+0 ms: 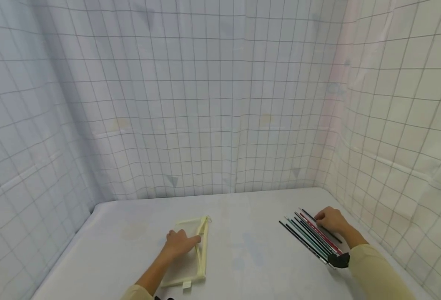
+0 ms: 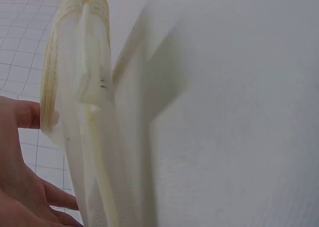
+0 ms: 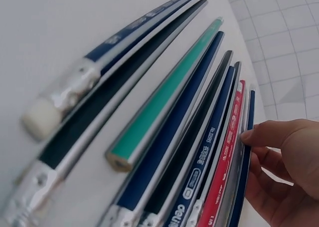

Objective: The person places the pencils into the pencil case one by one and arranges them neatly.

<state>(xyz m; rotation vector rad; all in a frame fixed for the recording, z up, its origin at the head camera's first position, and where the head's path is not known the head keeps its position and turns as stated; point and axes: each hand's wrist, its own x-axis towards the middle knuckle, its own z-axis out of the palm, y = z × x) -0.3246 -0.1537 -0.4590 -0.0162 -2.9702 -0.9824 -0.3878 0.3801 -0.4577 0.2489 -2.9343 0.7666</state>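
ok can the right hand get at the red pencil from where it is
Likely yes: nothing visible lies across the red pencil, and the right hand is close beside it, though that hand pinches a dark blue pencil.

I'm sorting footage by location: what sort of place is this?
Probably a small screened-off booth for tabletop work, perhaps for recording: creased gridded sheets hang at the back and both sides, enclosing a white-topped table with pencils on it.

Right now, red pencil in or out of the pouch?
Out: red pencil lies on the table among other pencils, apart from the pouch.
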